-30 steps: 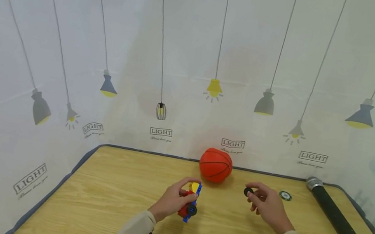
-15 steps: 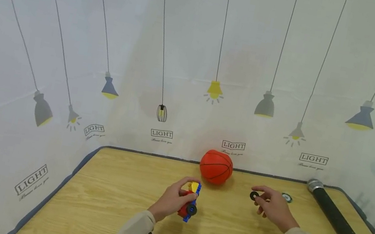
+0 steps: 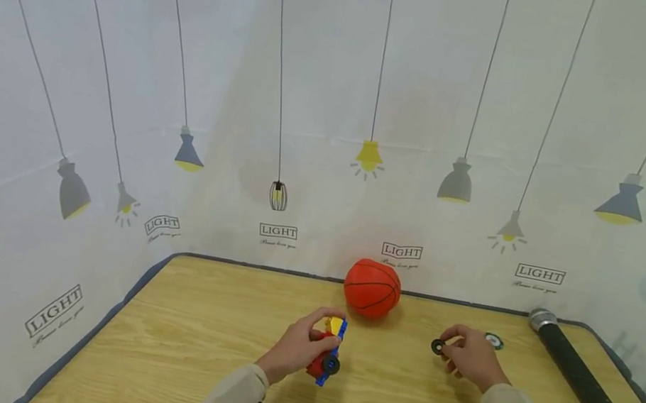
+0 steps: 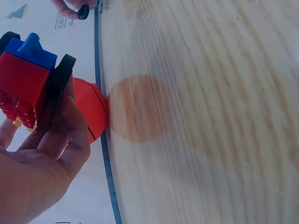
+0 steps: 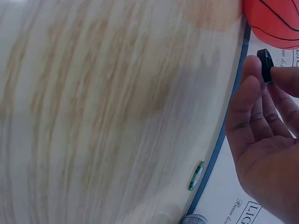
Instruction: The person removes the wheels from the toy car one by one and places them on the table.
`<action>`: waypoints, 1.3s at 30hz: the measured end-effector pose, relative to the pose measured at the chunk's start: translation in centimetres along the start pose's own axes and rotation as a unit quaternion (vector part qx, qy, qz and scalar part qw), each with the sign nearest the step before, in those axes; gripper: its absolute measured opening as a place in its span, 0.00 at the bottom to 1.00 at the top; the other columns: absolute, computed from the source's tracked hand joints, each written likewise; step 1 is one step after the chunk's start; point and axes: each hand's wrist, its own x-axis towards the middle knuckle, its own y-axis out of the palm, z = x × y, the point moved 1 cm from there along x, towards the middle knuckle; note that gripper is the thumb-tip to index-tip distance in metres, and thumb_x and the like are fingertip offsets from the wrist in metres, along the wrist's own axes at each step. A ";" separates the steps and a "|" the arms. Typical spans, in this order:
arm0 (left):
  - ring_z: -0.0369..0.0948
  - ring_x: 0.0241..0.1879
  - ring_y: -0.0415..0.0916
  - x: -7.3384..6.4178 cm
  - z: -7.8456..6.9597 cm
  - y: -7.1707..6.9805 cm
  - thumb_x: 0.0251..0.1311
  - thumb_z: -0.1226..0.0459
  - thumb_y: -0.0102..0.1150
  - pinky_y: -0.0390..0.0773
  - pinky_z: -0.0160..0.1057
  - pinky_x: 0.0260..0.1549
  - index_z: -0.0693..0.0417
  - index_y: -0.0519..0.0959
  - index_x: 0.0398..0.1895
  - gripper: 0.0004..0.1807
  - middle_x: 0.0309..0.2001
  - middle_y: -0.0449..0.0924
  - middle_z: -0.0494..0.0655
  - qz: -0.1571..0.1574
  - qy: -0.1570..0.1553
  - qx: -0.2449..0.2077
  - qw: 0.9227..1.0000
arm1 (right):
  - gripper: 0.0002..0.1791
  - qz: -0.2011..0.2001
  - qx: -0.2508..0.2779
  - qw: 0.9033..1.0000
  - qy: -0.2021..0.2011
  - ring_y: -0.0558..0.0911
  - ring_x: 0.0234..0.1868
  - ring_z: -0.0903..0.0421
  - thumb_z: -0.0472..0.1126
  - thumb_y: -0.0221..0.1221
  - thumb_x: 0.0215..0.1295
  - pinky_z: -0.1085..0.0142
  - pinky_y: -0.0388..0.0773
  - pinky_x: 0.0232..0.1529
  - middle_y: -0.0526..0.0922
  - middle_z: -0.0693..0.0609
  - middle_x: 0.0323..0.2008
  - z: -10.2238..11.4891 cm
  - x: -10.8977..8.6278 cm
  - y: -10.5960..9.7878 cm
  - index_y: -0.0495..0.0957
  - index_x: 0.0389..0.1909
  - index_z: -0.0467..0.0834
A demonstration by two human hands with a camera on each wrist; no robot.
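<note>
Left hand [image 3: 293, 347] grips toy [image 4: 24, 77]; right hand [image 3: 472, 355] pinches apparent wheel [image 5: 265, 65].

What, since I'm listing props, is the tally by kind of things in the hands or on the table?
Toy vehicle: 1
Loose black wheel: 1
Ball: 1
Round chip: 1
Microphone: 1
Total: 5

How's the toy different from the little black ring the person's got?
The toy is red, blue and yellow with black wheels, but the ring is just black. The toy is bigger; the ring is tiny. The toy is blocky, while the ring is round. Both are being held: the toy in the left hand, the ring in the right hand.
</note>
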 end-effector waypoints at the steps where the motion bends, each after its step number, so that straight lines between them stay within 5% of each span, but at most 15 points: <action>1: 0.44 0.37 0.83 0.0 0.0 0.0 0.69 0.54 0.60 0.86 0.41 0.33 0.28 0.73 0.63 0.21 0.47 0.82 0.55 0.000 0.000 0.000 1.000 | 0.13 0.000 0.001 1.000 0.003 0.81 0.23 0.53 0.32 0.53 0.69 0.61 0.79 0.25 0.83 0.40 0.30 -0.2 0.1 0.1 0.73 0.52 0.31; 14: 0.44 0.37 0.82 -0.3 0.3 0.4 0.68 0.55 0.61 0.86 0.44 0.36 0.31 0.73 0.63 0.21 0.47 0.82 0.54 -0.002 0.002 0.000 1.000 | 0.13 -0.053 -0.100 0.994 0.004 0.76 0.17 0.56 0.33 0.55 0.65 0.64 0.70 0.24 0.81 0.49 0.17 -1.9 0.7 1.0 0.81 0.47 0.33; 34: 0.44 0.39 0.83 0.0 -0.5 -0.1 0.68 0.54 0.60 0.86 0.45 0.37 0.29 0.72 0.63 0.21 0.49 0.82 0.54 -0.006 0.008 0.011 1.000 | 0.14 -0.054 -0.108 0.992 0.030 0.76 0.16 0.57 0.32 0.55 0.64 0.66 0.70 0.21 0.80 0.52 0.14 -1.3 1.4 1.4 0.80 0.48 0.31; 39: 0.44 0.38 0.82 0.1 -0.5 0.0 0.68 0.55 0.61 0.86 0.46 0.38 0.30 0.73 0.63 0.21 0.48 0.82 0.55 -0.005 0.005 0.011 1.000 | 0.17 -0.052 -0.126 0.990 0.026 0.77 0.21 0.56 0.33 0.53 0.63 0.61 0.75 0.30 0.81 0.52 0.16 -1.3 1.3 1.2 0.79 0.50 0.29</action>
